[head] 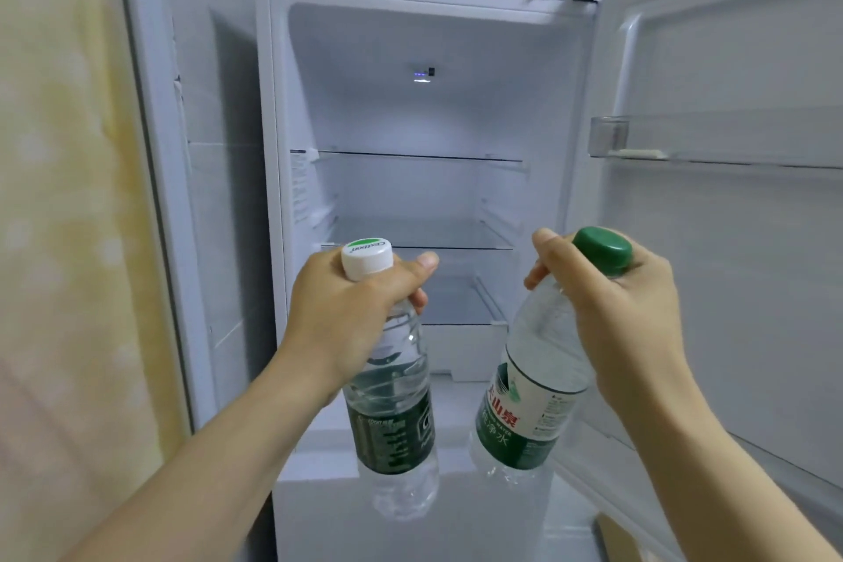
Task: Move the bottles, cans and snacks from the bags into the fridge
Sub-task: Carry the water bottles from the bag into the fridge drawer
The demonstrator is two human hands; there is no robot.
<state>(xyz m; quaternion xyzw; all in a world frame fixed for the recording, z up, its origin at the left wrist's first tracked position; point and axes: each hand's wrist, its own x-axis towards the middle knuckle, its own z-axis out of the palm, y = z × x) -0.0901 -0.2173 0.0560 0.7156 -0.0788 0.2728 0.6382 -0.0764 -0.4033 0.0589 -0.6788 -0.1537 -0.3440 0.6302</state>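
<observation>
A white-capped bottle (392, 383) is gripped at the neck by the left hand (346, 310). A green-capped bottle (533, 383) is likewise clasped by the right hand (625, 315); "山泉" is read on its label.

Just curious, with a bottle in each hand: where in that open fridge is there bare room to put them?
All three glass shelves between the white side walls look bare, as does the clear door rack on the open door. Nothing looks crowded; only the left hand with the white-capped bottle and the right hand with the green-capped bottle fill the foreground.
</observation>
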